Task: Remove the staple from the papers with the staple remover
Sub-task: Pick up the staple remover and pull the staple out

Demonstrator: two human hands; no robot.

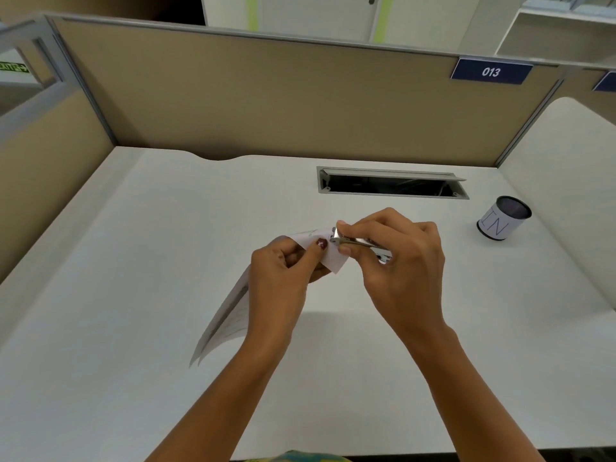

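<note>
Nearest us, our left hand (pixel 283 265) pinches the papers (pixel 233 315) by their upper corner, thumb on top, lifting them off the desk (pixel 133 228) so the corner faces the tool. Just beyond the thumb, our right hand (pixel 396 251) has fingers clamped on the staple remover (pixel 353 242), its tip touching that corner. The staple itself is too small to see. Farther right stands a labelled cup (pixel 503 219).
</note>
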